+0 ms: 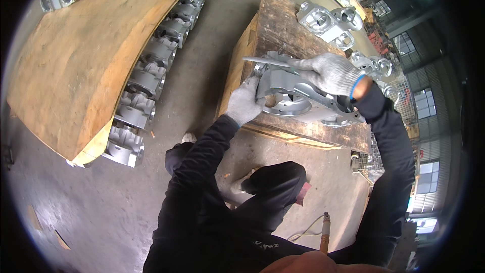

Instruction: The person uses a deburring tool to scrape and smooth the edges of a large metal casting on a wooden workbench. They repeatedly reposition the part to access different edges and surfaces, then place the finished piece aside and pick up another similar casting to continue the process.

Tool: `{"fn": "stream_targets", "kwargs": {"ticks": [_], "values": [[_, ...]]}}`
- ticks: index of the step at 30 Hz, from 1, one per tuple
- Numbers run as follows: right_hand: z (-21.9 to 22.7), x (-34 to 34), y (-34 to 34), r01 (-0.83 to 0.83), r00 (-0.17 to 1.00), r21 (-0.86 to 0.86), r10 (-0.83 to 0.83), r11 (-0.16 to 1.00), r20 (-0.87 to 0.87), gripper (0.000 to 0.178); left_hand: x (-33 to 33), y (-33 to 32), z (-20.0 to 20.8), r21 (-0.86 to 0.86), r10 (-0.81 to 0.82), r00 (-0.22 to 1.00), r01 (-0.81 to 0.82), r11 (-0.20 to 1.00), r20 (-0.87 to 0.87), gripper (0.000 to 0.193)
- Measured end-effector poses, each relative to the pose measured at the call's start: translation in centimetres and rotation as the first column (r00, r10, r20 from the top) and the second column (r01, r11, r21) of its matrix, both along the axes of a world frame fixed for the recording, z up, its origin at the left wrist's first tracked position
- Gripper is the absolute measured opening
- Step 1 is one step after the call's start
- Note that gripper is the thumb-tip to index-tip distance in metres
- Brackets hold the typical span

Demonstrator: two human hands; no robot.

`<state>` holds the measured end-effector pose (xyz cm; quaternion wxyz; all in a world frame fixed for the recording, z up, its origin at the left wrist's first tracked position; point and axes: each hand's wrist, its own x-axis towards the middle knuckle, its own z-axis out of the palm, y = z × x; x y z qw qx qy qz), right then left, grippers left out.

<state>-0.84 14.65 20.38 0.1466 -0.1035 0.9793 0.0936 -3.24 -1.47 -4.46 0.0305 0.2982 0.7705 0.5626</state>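
Observation:
A large silver-grey metal casting (283, 85) with round bored openings rests on the worn wooden crate top (275, 25) in front of me. My left hand (246, 103), in a grey knit glove, grips the casting's near left edge with its fingers wrapped over it. Above the casting, my right hand (328, 72), also gloved and with a blue cuff edge, is closed round a flat metal file (268, 61). The file points left across the casting's upper side; whether it touches the metal I cannot tell. Its handle is hidden in my palm.
Further back on the crate stand more castings (326, 23). At left is a wooden board (86, 60) with a row of similar castings (146, 78) along its right side. Wire mesh cages (404, 106) stand at the right; wood scraps (62, 240) lie on the floor.

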Motion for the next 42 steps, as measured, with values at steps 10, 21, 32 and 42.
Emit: {"fn": "stream_targets", "kwargs": {"ticks": [10, 21, 32, 42], "values": [[-1.9, -1.3, 0.8, 0.002, 1.0, -0.034, -0.003, 0.999, -0.014, 0.04, 0.1, -0.1, 0.1, 0.011, 0.021, 1.0, -0.021, 1.0, -0.003, 0.049], [-1.1, -5.0, 0.7, 0.317, 0.923, -0.166, -0.263, 0.934, 0.28, 0.045, -0.1, 0.3, -0.6, -0.003, 0.023, 0.997, -0.023, 1.0, -0.076, 0.061], [0.3, -6.5, 1.2, 0.367, 0.884, -0.232, -0.26, 0.901, 0.389, 0.051, -0.3, 0.2, -0.2, -0.02, 0.014, 0.997, -0.015, 1.0, -0.075, 0.061], [0.8, 0.2, -1.3, 0.047, 0.998, -0.102, -0.043, 0.994, 0.043, 0.041, -0.1, 0.4, -0.4, -0.044, 0.035, 0.999, -0.036, 0.998, -0.026, 0.06]]}}
